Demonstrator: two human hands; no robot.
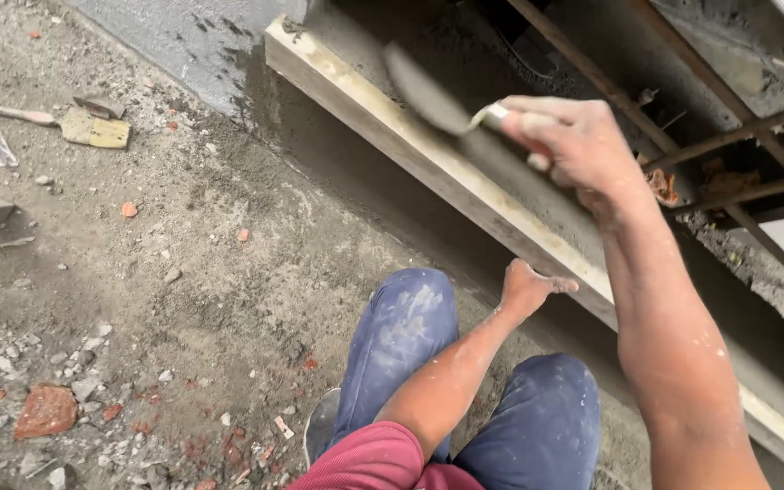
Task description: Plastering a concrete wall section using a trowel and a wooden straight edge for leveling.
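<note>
Our left hand (528, 288) hangs loosely open above our knees; our right hand (566, 138) grips a trowel (428, 91) over the wet cement ledge (501, 172).

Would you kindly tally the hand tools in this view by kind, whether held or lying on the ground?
Trowel with a grey blade, gripped in the right hand: 1
Flat yellowish tool with a reddish handle, lying on the ground: 1
Total: 2
The left hand holds no tool.
</note>
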